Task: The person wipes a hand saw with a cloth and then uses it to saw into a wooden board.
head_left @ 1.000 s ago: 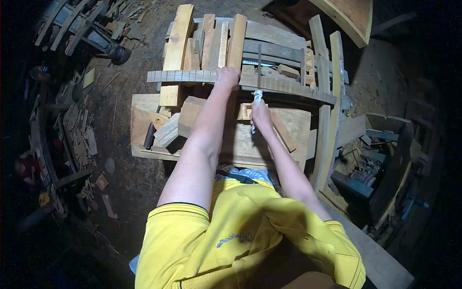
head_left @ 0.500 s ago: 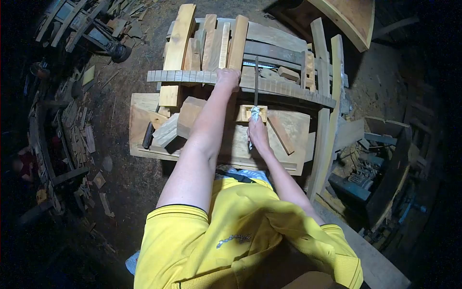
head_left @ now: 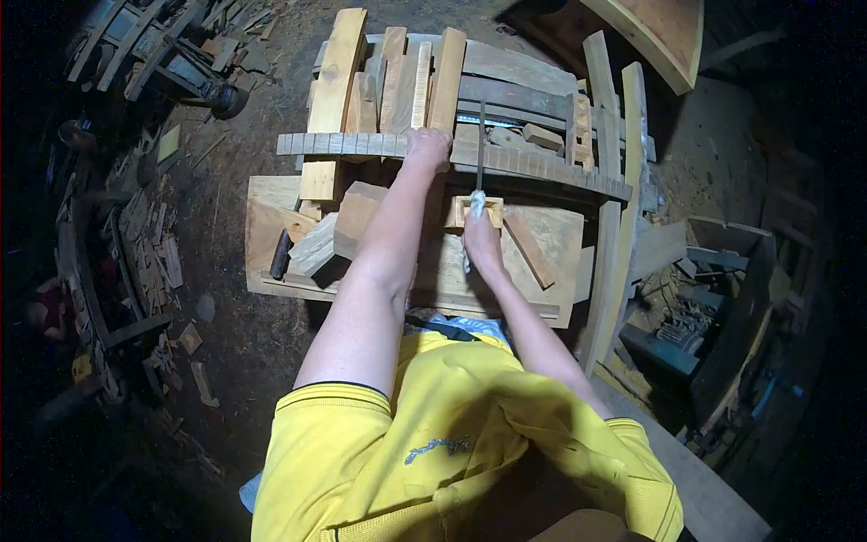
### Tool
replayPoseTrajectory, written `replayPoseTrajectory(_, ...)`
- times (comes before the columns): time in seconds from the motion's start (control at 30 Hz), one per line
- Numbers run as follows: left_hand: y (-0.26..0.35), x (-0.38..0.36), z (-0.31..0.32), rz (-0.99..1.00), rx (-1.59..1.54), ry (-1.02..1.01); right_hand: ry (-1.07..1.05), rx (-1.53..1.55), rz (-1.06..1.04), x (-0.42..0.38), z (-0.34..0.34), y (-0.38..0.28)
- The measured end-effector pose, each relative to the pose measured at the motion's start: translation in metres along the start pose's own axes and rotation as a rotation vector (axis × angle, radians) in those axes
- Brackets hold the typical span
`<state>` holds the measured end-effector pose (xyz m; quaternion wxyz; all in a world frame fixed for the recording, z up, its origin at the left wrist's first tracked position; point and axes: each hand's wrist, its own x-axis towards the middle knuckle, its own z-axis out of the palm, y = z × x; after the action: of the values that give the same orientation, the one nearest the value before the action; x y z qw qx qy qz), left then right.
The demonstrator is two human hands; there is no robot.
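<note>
My left hand (head_left: 428, 149) is closed around the slatted wooden strip (head_left: 361, 144) that lies crosswise over several upright-pointing boards, beside the near end of a long board (head_left: 447, 77). In my right hand (head_left: 481, 239) is the cloth-wrapped handle of a long thin metal tool (head_left: 481, 149). Its shaft points away from me and passes over the slatted strip. Under and beside the handle sits a small wooden piece with a recess (head_left: 495, 213). A loose narrow wood block (head_left: 528, 251) lies to the right on the plywood board (head_left: 564, 239).
A dark cylindrical handle (head_left: 281, 254) and angled wood blocks (head_left: 359, 219) lie left of my forearm. Long upright rails (head_left: 621, 226) run along the right side. Beyond them stands a wooden bin (head_left: 731, 232) with machinery. Wood scraps (head_left: 170, 257) litter the floor at left.
My right hand and the tool have shifted very slightly toward the left and away from me. My left hand has stayed in place.
</note>
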<state>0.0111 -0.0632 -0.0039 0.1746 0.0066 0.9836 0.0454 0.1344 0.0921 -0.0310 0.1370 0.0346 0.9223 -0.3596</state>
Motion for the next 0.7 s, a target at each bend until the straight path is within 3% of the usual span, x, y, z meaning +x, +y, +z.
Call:
replayPoseTrajectory(0.1, -0.001, 0.003, 0.007, -0.004, -0.004, 0.001, -0.137, 0.150, 0.104, -0.010, 0.001, 0.003)
replayPoseTrajectory(0.23, 0.000, -0.001, 0.003, 0.016, 0.000, -0.013, -0.078, 0.034, 0.005, -0.009, 0.009, 0.005)
replayPoseTrajectory(0.4, -0.001, -0.002, 0.003, 0.035, -0.009, -0.018, -0.126, 0.088, 0.072, -0.016, -0.013, 0.002)
replayPoseTrajectory(0.5, 0.000, 0.001, -0.001, 0.019, -0.001, -0.029, -0.018, 0.049, -0.078, -0.010, -0.004, 0.008)
replayPoseTrajectory(0.57, -0.004, 0.003, -0.001, 0.003, 0.002, -0.039, -0.367, 0.627, 0.207, -0.012, -0.016, 0.000)
replayPoseTrajectory(0.7, -0.002, 0.001, -0.008, 0.042, -0.026, -0.126, -0.329, 0.751, 0.270, -0.023, -0.034, -0.022)
